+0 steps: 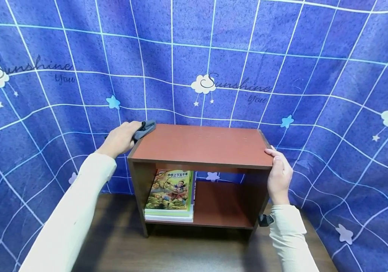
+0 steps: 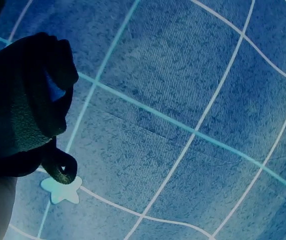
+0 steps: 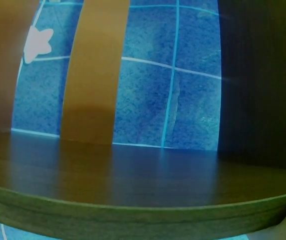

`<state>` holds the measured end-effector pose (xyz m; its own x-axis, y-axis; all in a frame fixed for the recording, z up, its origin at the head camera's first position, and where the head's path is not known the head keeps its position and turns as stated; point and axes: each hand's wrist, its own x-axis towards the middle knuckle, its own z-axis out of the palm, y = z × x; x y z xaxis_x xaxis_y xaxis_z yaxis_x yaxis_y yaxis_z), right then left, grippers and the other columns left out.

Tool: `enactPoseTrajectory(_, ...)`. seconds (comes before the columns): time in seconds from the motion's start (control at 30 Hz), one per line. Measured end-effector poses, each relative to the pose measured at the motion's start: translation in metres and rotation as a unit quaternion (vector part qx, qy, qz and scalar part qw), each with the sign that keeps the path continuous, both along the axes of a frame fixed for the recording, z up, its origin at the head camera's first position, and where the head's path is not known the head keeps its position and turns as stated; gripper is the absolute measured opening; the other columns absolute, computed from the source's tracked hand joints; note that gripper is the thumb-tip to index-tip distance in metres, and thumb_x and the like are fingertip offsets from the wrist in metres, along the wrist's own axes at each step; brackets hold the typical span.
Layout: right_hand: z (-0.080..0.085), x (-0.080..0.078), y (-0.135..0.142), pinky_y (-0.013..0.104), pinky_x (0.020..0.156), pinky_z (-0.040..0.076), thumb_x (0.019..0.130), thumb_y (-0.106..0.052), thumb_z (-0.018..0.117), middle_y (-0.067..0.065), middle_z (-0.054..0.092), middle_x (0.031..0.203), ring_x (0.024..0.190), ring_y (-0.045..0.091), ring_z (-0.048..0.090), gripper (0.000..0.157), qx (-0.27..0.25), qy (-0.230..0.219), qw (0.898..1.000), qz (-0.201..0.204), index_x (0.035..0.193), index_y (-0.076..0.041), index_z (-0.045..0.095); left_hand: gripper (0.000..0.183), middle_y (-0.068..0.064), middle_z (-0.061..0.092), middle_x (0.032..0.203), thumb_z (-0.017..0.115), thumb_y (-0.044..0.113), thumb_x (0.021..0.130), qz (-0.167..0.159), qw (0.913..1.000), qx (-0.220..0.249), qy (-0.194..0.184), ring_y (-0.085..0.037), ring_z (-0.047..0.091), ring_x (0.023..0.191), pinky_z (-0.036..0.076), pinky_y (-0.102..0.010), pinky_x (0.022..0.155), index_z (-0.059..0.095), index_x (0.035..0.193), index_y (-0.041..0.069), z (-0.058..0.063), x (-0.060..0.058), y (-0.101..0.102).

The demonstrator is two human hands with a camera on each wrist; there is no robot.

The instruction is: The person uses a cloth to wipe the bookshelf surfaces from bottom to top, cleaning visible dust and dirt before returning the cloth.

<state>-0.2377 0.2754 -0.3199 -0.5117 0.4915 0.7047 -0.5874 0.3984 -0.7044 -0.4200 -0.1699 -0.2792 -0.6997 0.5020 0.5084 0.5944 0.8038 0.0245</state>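
A small brown shelf [image 1: 200, 145] with a reddish top stands in the middle of the head view. My left hand [image 1: 120, 138] is at the far left corner of its top and grips a dark grey cloth [image 1: 145, 129]. In the left wrist view the folded cloth [image 2: 27, 100] looks nearly black, and part of the hand is hidden by it. On the right, my right hand [image 1: 280, 173] holds the edge of the top, with the thumb on the upper side. The right wrist view shows the shelf's side panel [image 3: 148, 185] close up; only a bit of the hand [image 3: 285, 227] shows there.
A stack of books [image 1: 171, 190] lies in the left part of the shelf's lower compartment, a colourful cover uppermost. Below is a brown wooden surface [image 1: 194, 255]. Blue cloth with white grid lines [image 1: 194, 56] hangs behind and at both sides.
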Motion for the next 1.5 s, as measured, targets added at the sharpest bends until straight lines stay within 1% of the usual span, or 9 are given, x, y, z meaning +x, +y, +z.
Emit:
enactPoseTrajectory(0.13, -0.001, 0.001, 0.000, 0.026, 0.107, 0.038, 0.097, 0.001, 0.037, 0.026, 0.065, 0.125, 0.123, 0.008, 0.058, 0.038, -0.005, -0.010, 1.000, -0.005, 0.110, 0.014, 0.070, 0.036, -0.017, 0.061, 0.117, 0.061, -0.003, 0.087, -0.009, 0.9997, 0.023, 0.007, -0.041, 0.058, 0.096, 0.048, -0.061, 0.071, 0.055, 0.121, 0.008, -0.009, 0.016, -0.001)
enactPoseTrajectory(0.27, -0.003, 0.002, 0.001, 0.026, 0.107, 0.037, 0.097, 0.001, 0.037, 0.026, 0.064, 0.126, 0.120, 0.000, 0.057, 0.037, -0.008, -0.011, 1.000, -0.003, 0.110, 0.014, 0.070, 0.029, -0.014, 0.061, 0.117, 0.063, 0.004, 0.092, -0.018, 0.9985, 0.050, 0.017, -0.038, 0.057, 0.094, 0.048, -0.058, 0.071, 0.056, 0.120, 0.009, -0.017, 0.033, -0.001)
enactPoseTrajectory(0.5, -0.002, 0.003, 0.003, 0.025, 0.106, 0.037, 0.096, 0.002, 0.037, 0.028, 0.064, 0.125, 0.117, -0.005, 0.056, 0.038, -0.007, -0.007, 1.000, -0.004, 0.110, 0.015, 0.069, 0.036, -0.014, 0.061, 0.117, 0.060, -0.009, 0.083, -0.028, 0.9968, 0.059, 0.045, -0.039, 0.057, 0.098, 0.048, -0.057, 0.071, 0.054, 0.115, 0.007, -0.023, 0.052, -0.005)
enactPoseTrajectory(0.77, -0.003, 0.002, 0.004, 0.027, 0.108, 0.037, 0.098, 0.000, 0.037, 0.027, 0.064, 0.125, 0.118, -0.004, 0.056, 0.038, -0.009, -0.011, 1.000, -0.003, 0.111, 0.014, 0.069, 0.034, -0.016, 0.063, 0.117, 0.060, -0.009, 0.084, -0.033, 0.9948, 0.073, 0.064, -0.040, 0.058, 0.103, 0.049, -0.060, 0.073, 0.055, 0.114, 0.005, -0.026, 0.073, -0.008)
enactPoseTrajectory(1.03, -0.001, 0.003, 0.004, 0.026, 0.107, 0.038, 0.097, 0.001, 0.037, 0.028, 0.064, 0.123, 0.118, -0.003, 0.056, 0.038, -0.007, 0.000, 1.000, -0.002, 0.110, 0.015, 0.069, 0.054, -0.015, 0.064, 0.120, 0.056, -0.014, 0.074, -0.042, 0.9904, 0.096, 0.090, -0.038, 0.058, 0.102, 0.050, -0.059, 0.074, 0.058, 0.125, 0.004, -0.031, 0.102, -0.014)
enactPoseTrajectory(1.17, 0.000, 0.004, 0.003, 0.024, 0.106, 0.037, 0.097, 0.001, 0.037, 0.027, 0.064, 0.124, 0.118, -0.003, 0.056, 0.038, -0.014, -0.003, 1.000, -0.003, 0.110, 0.015, 0.069, 0.061, -0.014, 0.064, 0.120, 0.052, -0.015, 0.067, -0.056, 0.9860, 0.106, 0.116, -0.038, 0.059, 0.100, 0.050, -0.058, 0.072, 0.059, 0.125, 0.004, -0.033, 0.115, -0.016)
enactPoseTrajectory(1.33, 0.001, 0.004, 0.000, 0.023, 0.105, 0.037, 0.097, 0.001, 0.038, 0.026, 0.064, 0.126, 0.120, 0.000, 0.057, 0.037, -0.016, -0.013, 1.000, 0.000, 0.111, 0.014, 0.069, 0.072, -0.013, 0.064, 0.127, 0.049, -0.013, 0.063, -0.063, 0.9781, 0.119, 0.159, -0.040, 0.059, 0.104, 0.048, -0.057, 0.082, 0.060, 0.131, 0.005, -0.042, 0.129, -0.018)
enactPoseTrajectory(1.43, 0.002, 0.004, -0.002, 0.023, 0.105, 0.037, 0.098, -0.001, 0.036, 0.027, 0.063, 0.126, 0.123, 0.006, 0.057, 0.038, -0.013, -0.011, 1.000, -0.001, 0.111, 0.014, 0.069, 0.079, -0.011, 0.062, 0.134, 0.049, -0.013, 0.059, -0.063, 0.9686, 0.143, 0.193, -0.040, 0.058, 0.108, 0.046, -0.055, 0.087, 0.061, 0.135, 0.006, -0.052, 0.136, -0.016)
enactPoseTrajectory(1.5, 0.003, 0.004, -0.003, 0.023, 0.105, 0.038, 0.098, -0.002, 0.035, 0.027, 0.064, 0.126, 0.124, 0.007, 0.057, 0.039, -0.011, -0.006, 1.000, 0.000, 0.111, 0.014, 0.069, 0.079, -0.010, 0.061, 0.136, 0.050, -0.013, 0.060, -0.066, 0.9579, 0.168, 0.223, -0.041, 0.058, 0.107, 0.045, -0.055, 0.087, 0.063, 0.135, 0.007, -0.061, 0.138, -0.014)
